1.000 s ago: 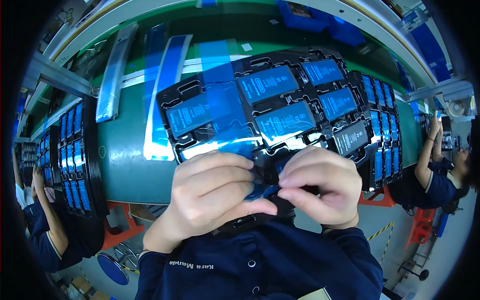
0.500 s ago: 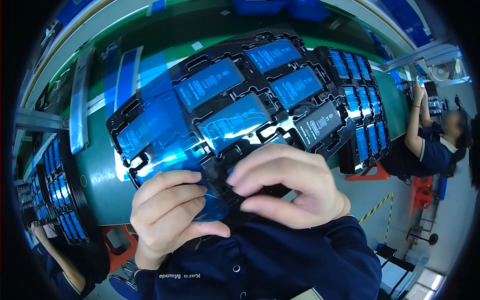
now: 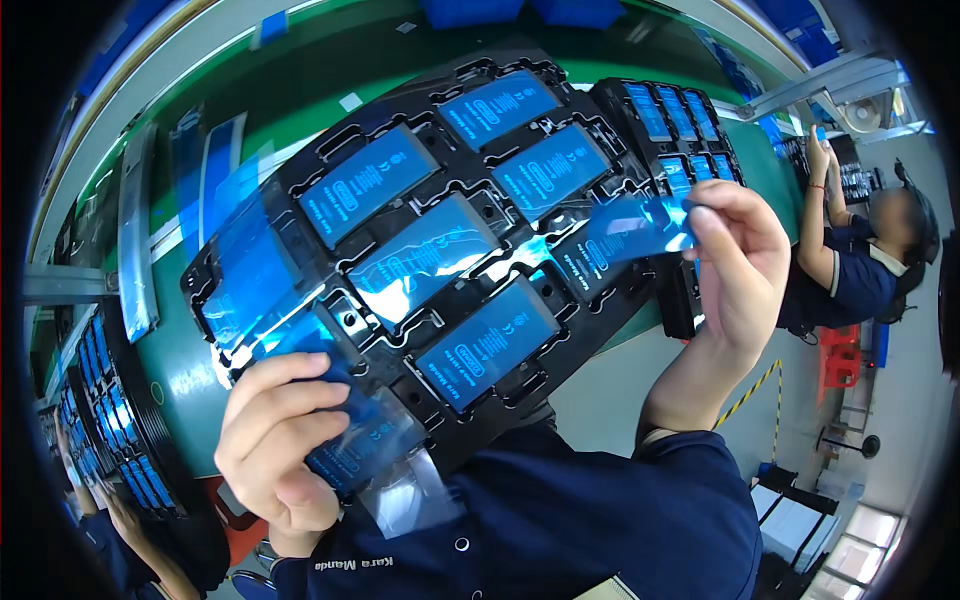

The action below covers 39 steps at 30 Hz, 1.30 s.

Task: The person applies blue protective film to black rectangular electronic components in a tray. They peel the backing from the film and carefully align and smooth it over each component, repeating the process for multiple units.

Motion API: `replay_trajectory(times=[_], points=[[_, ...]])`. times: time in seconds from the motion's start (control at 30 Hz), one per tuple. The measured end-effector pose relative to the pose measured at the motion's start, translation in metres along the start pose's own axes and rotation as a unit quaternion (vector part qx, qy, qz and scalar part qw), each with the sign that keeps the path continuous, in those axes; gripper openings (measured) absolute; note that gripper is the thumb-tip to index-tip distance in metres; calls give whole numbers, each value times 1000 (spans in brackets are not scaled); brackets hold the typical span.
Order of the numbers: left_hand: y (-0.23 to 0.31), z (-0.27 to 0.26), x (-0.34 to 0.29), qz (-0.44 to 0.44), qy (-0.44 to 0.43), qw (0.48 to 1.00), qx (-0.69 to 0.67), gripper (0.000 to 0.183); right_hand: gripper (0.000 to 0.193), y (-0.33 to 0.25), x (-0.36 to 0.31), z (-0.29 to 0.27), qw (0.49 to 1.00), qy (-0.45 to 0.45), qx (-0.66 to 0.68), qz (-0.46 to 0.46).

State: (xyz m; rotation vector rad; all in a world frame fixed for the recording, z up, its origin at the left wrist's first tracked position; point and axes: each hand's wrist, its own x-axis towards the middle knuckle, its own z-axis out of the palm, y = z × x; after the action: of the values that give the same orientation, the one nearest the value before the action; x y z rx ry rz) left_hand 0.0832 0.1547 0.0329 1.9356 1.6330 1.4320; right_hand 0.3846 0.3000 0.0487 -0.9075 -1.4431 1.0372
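Observation:
A black moulded tray [image 3: 520, 375] holds several flat battery packs in its pockets, among them a blue-faced battery [image 3: 487, 343] near me. My right hand [image 3: 742, 250] is raised over the tray's right side. Its thumb and forefinger pinch a small blue see-through film [image 3: 640, 226], which hangs over a darker battery [image 3: 585, 268]. At the tray's near left, my left hand [image 3: 275, 445] is closed on long blue film strips [image 3: 250, 255] that stretch across the left batteries. Beside its fingers lies another battery [image 3: 362, 452], with a clear film piece [image 3: 412, 497] below it.
Another filled battery tray [image 3: 690, 130] stands at the right on the green bench [image 3: 180, 370], and stacked trays [image 3: 125, 410] stand at the left. Long strips [image 3: 130, 235] lie at the far left. Co-workers sit at right [image 3: 850, 240] and lower left [image 3: 130, 520].
My right hand has moved up and right, away from my left hand, with a blue film in its pinch. The near battery's blue face is uncovered to view. The tray has shifted slightly left.

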Motion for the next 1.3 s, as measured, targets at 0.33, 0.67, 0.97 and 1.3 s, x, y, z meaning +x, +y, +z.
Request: replay_trajectory(times=[0.33,0.67,0.97,1.3], points=[[6,5,-1,-23,25,999,31,55,24,8,22,-17,975,-140,-84,150],[8,7,-1,-34,35,998,41,55,21,6,29,-14,969,-162,-74,170],[8,6,-1,-34,25,998,56,53,21,7,29,-14,967,-168,-74,175],[8,6,-1,-36,24,997,59,51,20,5,27,-12,968,-168,-72,170]])
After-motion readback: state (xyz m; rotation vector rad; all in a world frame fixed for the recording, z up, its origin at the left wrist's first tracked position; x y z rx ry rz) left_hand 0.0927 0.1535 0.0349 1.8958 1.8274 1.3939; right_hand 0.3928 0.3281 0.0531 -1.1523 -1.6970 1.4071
